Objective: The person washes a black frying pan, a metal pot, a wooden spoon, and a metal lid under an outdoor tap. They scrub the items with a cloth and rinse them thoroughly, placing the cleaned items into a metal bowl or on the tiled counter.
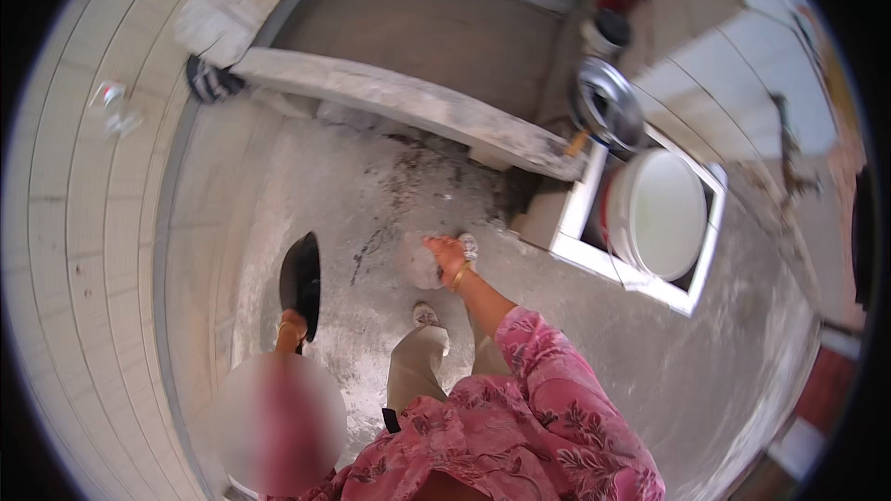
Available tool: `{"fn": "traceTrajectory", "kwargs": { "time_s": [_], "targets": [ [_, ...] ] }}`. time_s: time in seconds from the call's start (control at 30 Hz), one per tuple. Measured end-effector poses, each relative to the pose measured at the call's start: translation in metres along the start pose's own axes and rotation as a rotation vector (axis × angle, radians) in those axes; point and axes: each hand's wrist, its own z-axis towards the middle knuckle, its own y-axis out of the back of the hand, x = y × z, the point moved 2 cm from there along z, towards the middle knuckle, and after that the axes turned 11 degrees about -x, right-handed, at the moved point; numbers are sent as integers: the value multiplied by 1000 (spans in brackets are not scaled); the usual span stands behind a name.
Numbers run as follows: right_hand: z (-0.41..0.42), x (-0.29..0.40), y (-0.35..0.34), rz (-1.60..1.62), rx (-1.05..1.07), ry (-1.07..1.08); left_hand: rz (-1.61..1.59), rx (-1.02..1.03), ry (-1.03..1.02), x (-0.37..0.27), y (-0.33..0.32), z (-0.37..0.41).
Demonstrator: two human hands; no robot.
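Note:
My left hand (294, 323), with a bangle at the wrist, grips the lower edge or handle of a dark, shallow round pan (301, 285), held tilted near the left wall. My right hand (449, 257), also with a bangle, is stretched out in front of my body, over the floor near my shoes. Beside its fingers is a pale, roundish patch (418, 263); whether this is a see-through item in the hand or a mark on the floor cannot be told. The right palm is hidden.
A white bucket (665, 216) stands in a white-edged opening at the right, a steel vessel (612, 104) behind it. A concrete ledge (390, 94) bounds a basin ahead. A tap (800, 181) is at the right; a tiled wall (83, 223) runs along the left.

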Motion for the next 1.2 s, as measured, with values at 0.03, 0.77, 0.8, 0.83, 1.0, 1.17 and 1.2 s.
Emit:
{"fn": "traceTrajectory", "kwargs": {
  "time_s": [0.03, 0.77, 0.8, 0.83, 1.0, 1.17, 1.2],
  "targets": [
    [-22, -4, 12, -11, -45, 56, 200, 62, -91, 9, 12, -3],
    [-259, 169, 276, 315, -105, 259, -106, 230, -847, -278, 167, -456],
    [-272, 185, 291, 334, -124, 339, -197, 381, -786, -309, 162, -483],
    [-278, 199, 306, 347, -116, 370, -239, 440, -833, -334, 152, -498],
    [-295, 242, 380, 358, -232, 489, -578, 838, -616, -445, 66, -541],
    [-298, 270, 440, 382, -378, 600, -727, 1114, -502, -512, -19, -549],
    [-303, 274, 446, 401, -373, 591, -718, 1119, -518, -518, -28, -549]
  ]
}}
